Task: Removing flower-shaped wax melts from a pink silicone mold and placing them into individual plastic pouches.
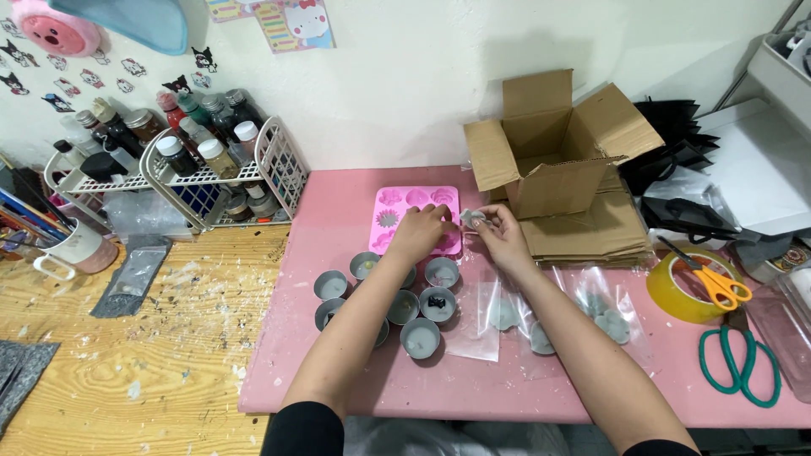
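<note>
Left hand (420, 228) on pink mould (397, 207), seven cups (420, 336)

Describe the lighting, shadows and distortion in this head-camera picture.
Head view: even, soft indoor light; only faint shadows under the grey cups and the open cardboard box. Wide-angle distortion bows the frame edges. Slight sheen on the clear bags. Left hand and right hand sharp; the small grey piece lacks detail.

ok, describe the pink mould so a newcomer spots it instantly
Start at the pink table against the white wall, then look just left of the open cardboard box. The pink mould lies flat there, partly under the left hand. Unlike the round grey cups nearer the person, it is a pink tray with flower and heart cavities.
</note>
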